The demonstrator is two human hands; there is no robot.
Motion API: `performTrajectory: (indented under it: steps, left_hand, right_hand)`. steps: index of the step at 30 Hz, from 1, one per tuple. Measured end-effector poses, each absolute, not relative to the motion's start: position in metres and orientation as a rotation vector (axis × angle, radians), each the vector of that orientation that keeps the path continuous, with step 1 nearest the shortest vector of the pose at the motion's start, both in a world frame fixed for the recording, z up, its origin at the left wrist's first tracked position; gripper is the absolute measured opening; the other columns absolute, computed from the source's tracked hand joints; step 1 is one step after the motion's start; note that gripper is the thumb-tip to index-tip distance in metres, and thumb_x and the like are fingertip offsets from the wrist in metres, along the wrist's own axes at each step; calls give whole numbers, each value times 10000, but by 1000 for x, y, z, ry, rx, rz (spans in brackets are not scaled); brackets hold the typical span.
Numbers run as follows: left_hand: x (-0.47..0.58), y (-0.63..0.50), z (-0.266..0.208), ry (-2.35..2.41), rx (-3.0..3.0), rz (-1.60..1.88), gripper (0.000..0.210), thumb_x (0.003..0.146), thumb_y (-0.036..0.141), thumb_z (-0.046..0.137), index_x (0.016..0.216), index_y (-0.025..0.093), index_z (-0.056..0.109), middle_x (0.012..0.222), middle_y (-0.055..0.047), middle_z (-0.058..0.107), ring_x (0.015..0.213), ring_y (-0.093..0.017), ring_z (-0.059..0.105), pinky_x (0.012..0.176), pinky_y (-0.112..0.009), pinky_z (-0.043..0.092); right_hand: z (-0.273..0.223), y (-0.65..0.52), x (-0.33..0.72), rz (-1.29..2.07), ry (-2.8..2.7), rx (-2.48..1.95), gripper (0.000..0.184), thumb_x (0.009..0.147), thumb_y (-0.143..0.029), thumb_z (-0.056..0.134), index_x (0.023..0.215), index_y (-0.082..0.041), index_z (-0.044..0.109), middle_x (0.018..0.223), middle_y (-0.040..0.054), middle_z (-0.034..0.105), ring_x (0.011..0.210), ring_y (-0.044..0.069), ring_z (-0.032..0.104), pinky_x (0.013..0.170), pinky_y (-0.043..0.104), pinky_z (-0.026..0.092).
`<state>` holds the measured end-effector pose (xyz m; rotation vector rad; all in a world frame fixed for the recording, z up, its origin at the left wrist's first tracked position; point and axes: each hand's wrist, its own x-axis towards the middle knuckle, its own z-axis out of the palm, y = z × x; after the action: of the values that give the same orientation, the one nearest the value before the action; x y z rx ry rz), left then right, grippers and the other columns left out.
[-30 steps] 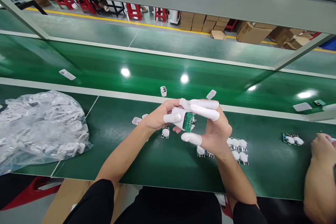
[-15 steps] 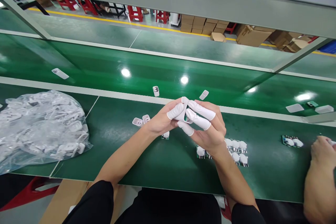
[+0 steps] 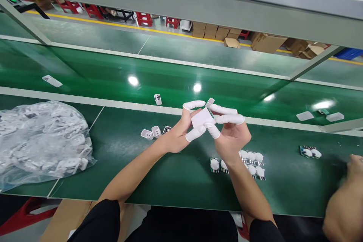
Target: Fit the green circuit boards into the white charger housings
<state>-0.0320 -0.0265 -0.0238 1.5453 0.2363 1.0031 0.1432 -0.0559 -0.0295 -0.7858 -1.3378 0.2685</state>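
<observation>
Over the green workbench, both hands hold a white plastic charger housing (image 3: pixel 200 118) with the edge of a green circuit board (image 3: pixel 210 112) showing at its open end. My left hand (image 3: pixel 181 128), with white finger cots on thumb and finger, grips the housing from the left. My right hand (image 3: pixel 231 132), also in finger cots, has its thumb against the near corner and its fingers by the open end. Left of my left hand stand two white housings (image 3: pixel 146 134) and a third housing (image 3: pixel 166 130) with dark parts inside. Several circuit boards with white round pads (image 3: pixel 251 155) lie beneath my right forearm.
A clear bag of white plastic parts (image 3: pixel 45 140) fills the bench's left. Behind a pale rail (image 3: pixel 119 105), a green belt (image 3: pixel 107 79) carries scattered housings. A frame beam (image 3: pixel 181 7) crosses above. At right is a co-worker's blurred arm (image 3: pixel 343 200) near more boards (image 3: pixel 310 152).
The housing has turned in my hands, so its broad side and the board edge now show. My right fingers have straightened. Housings on the belt have shifted left. The co-worker's arm has moved.
</observation>
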Motion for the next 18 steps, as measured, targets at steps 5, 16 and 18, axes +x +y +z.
performTrajectory:
  steps: [5, 16, 18]
  left_hand:
    - [-34, -30, -18, 459, 1513, 1051, 615, 1063, 436, 742, 1632, 311, 543, 1434, -141, 703, 1228, -311, 714, 1115, -471, 571]
    - [-40, -20, -11, 652, 1813, 978, 386, 1109, 407, 645, 1483, 323, 696, 1210, -97, 757, 1103, -284, 690, 1051, -423, 556]
    - [-41, -17, -11, 643, 1702, 897, 329, 1096, 437, 672, 1390, 295, 718, 1079, -69, 749, 916, -225, 675, 887, -354, 566]
  right_hand:
    - [-23, -58, 144, 352, -1361, -851, 214, 937, -281, 895, 975, -261, 686, 1306, 84, 804, 1104, 280, 828, 974, 535, 711]
    - [-12, -48, 156, 537, -1467, -934, 121, 971, -292, 856, 913, -248, 760, 1156, 59, 759, 1133, 237, 769, 965, 433, 687]
    - [-13, -45, 159, 593, -1452, -961, 133, 982, -342, 857, 917, -245, 793, 1122, 57, 787, 1087, 230, 788, 911, 403, 699]
